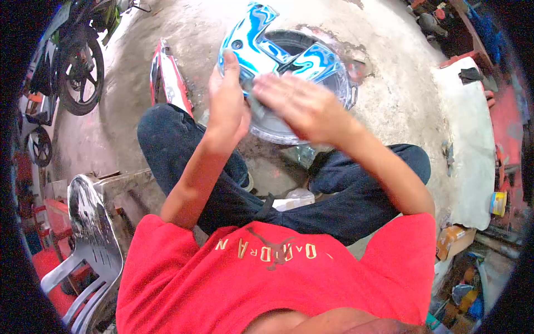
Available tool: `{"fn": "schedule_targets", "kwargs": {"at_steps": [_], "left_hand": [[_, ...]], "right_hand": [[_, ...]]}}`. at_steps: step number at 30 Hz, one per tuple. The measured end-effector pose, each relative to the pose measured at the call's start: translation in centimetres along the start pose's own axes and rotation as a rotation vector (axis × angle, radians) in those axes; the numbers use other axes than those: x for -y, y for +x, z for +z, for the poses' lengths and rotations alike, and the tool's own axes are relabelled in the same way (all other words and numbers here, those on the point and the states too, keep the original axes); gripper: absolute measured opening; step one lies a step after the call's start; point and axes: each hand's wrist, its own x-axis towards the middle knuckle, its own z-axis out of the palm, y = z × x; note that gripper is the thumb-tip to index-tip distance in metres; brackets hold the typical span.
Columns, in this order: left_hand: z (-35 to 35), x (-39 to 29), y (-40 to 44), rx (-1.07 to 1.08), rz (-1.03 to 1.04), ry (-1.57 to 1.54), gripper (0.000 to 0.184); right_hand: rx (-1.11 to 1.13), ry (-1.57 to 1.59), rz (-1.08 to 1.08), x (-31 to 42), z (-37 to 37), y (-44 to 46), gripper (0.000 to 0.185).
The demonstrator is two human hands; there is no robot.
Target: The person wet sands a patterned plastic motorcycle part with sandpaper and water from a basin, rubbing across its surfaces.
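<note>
A glossy blue-and-white patterned panel (pixel 245 53) is held up above a round grey basin (pixel 272 125). My left hand (pixel 227 103) grips the panel's lower left edge, with the thumb up on its face. My right hand (pixel 300 106) lies at the panel's lower edge, its fingers together and blurred by motion; whether anything is under them is hidden. The panel covers part of the basin, whose dark inside shows behind it.
A red-and-white panel (pixel 175 86) lies on the concrete floor at the left. Motorcycle wheels (pixel 82 75) stand farther left. Near the lower left is a grey plastic chair (pixel 94 245). A cardboard box (pixel 455 241) and a yellow container (pixel 498 204) are at the right.
</note>
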Motion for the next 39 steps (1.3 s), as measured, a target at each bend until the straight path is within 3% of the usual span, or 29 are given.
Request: {"fn": "schedule_targets", "kwargs": {"at_steps": [3,6,7,9,12,16,19,25,27,29,31,34,38,39], "left_hand": [[-0.3,0.0,-0.5,0.030,0.036,0.110,0.035],[-0.2,0.3,-0.4,0.052,0.017,0.092,0.037],[-0.2,0.3,-0.5,0.066,0.010,0.078,0.039],[-0.5,0.6,-0.3,0.038,0.038,0.144,0.040],[-0.4,0.8,-0.5,0.027,0.023,0.156,0.040],[1.3,0.6,-0.6,-0.025,0.060,0.066,0.033],[0.5,1.0,-0.5,-0.001,0.072,0.097,0.033],[1.4,0.8,-0.6,-0.043,0.151,0.169,0.035],[1.3,0.7,-0.8,-0.031,0.153,0.183,0.036],[1.1,0.4,-1.0,0.016,0.124,0.221,0.037],[1.3,0.3,-1.4,0.048,0.109,0.228,0.039],[1.2,-0.2,-1.0,0.107,0.118,0.370,0.040],[0.3,0.1,-1.0,0.195,0.091,0.500,0.041],[0.2,0.2,-0.9,0.225,0.083,0.522,0.041]], "right_hand": [[-0.071,-0.206,0.234,-3.9,-0.1,0.2,0.041],[-0.092,-0.003,0.123,-0.5,0.5,0.2,0.042],[0.010,-0.102,0.011,1.0,0.1,0.5,0.044],[0.008,-0.017,0.050,0.1,0.3,0.4,0.045],[-0.044,-0.190,0.351,-3.3,0.1,0.8,0.041],[-0.069,-0.078,0.024,1.0,0.0,0.7,0.037],[0.014,-0.180,0.284,-2.8,-0.3,0.7,0.039],[-0.077,-0.208,-0.011,-0.4,-0.4,1.0,0.039],[-0.089,-0.192,-0.002,-1.9,-0.6,0.7,0.039],[-0.028,-0.271,0.266,-4.1,-0.6,0.3,0.039],[-0.061,-0.302,0.252,-5.5,-1.4,-0.2,0.035],[-0.149,-0.266,0.289,-5.7,-2.8,0.0,0.046],[-0.269,-0.089,0.605,-5.4,-4.3,0.3,0.048],[-0.261,-0.128,0.515,-5.5,-3.9,0.0,0.048]]}}
